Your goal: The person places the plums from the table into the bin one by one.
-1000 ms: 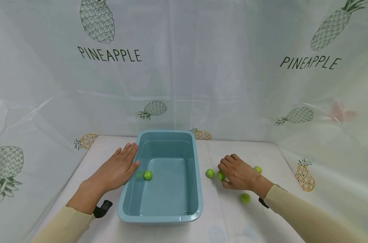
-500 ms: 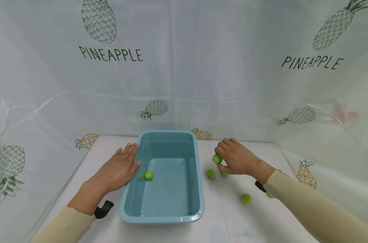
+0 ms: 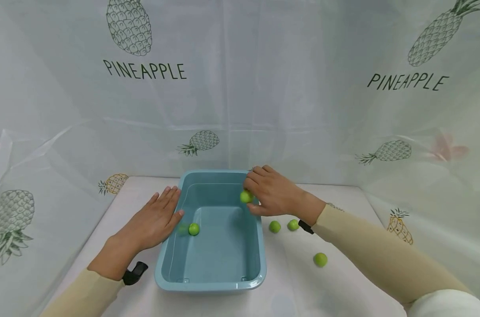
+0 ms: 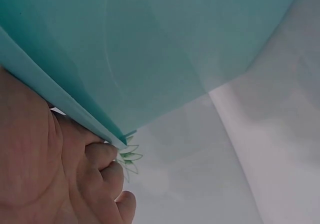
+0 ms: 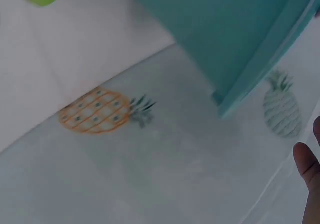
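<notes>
My right hand pinches a small round green fruit between thumb and fingers, over the far right rim of the blue plastic basin. Flat, with fingers straight, my left hand rests along the basin's left rim. From the left wrist view, the palm side of the left hand lies against the outside of that rim. A second green fruit sits inside the basin near its left wall. In the right wrist view only fingertips show at the right edge; the held fruit is hidden there.
Right of the basin, three green fruits lie on the white tabletop: one near the rim, one beside my right wrist and one nearer me. A pineapple-print sheet hangs behind and around the table.
My right hand has lifted a green fruit from the tabletop and carried it leftward to the basin's far right rim. The left hand has stayed on the left rim.
</notes>
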`<state>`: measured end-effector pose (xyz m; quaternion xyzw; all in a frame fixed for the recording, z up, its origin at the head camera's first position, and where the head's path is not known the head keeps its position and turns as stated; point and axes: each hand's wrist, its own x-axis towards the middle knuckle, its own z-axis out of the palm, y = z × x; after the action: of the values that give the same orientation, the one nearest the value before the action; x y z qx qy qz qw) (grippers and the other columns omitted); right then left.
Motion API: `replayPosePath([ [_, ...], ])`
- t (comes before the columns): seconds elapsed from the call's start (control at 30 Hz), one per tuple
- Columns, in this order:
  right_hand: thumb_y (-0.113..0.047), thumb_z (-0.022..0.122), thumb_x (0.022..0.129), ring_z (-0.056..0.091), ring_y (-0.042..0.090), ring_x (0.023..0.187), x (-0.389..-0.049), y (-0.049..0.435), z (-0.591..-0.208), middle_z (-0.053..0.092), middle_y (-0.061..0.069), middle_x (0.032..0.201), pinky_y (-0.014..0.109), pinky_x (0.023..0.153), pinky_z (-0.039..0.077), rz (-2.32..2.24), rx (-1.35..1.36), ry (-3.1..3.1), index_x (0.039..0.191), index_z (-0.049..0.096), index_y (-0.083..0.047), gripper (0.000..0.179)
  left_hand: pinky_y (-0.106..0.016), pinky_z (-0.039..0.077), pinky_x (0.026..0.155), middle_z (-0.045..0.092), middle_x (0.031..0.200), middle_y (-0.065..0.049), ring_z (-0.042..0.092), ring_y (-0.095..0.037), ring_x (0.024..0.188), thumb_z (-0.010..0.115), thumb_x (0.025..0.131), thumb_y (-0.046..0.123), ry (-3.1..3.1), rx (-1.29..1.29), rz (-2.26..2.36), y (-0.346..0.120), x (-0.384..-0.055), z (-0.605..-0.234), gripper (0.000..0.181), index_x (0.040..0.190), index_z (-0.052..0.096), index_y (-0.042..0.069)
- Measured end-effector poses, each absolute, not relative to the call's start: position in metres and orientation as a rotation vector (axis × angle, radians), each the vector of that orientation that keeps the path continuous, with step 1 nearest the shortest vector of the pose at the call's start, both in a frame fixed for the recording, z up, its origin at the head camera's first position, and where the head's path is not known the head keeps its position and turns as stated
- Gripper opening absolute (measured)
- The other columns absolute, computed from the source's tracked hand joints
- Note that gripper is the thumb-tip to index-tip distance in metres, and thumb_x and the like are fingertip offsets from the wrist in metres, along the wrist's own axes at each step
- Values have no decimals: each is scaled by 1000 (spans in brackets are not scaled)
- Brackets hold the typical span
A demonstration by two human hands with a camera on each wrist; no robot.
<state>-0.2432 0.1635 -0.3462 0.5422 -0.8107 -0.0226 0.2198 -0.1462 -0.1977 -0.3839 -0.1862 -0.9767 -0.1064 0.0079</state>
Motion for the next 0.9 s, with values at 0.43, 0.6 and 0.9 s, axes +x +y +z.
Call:
replayPosePath([
  [0.43, -49, 57, 97, 45, 15, 88, -231, 95, -350, 53, -5, 92, 33, 80, 38, -222, 1640, -2265, 101, 56, -19, 31, -65, 20, 128, 28, 171, -24, 23, -46, 160, 42, 114, 39, -3047, -583, -325, -198, -148, -384, 69, 163, 28, -7],
  [0.6, -50, 59, 96, 45, 14, 86, -232, 84, -365, 54, -6, 91, 31, 78, 37, -251, 1663, -2259, 102, 57, -19, 32, -65, 20, 128, 28, 171, -24, 22, -46, 160, 41, 114, 40, -3053, -578, -317, -199, -148, -383, 70, 163, 27, -7],
  [0.9, -51, 60, 96, 48, 13, 88, -231, 74, -380, 55, -7, 91, 30, 77, 39, -266, 1691, -2317, 101, 57, -20, 31, -65, 21, 128, 29, 171, -23, 23, -45, 160, 43, 113, 38, -3052, -575, -310, -199, -148, -384, 69, 163, 28, -6],
])
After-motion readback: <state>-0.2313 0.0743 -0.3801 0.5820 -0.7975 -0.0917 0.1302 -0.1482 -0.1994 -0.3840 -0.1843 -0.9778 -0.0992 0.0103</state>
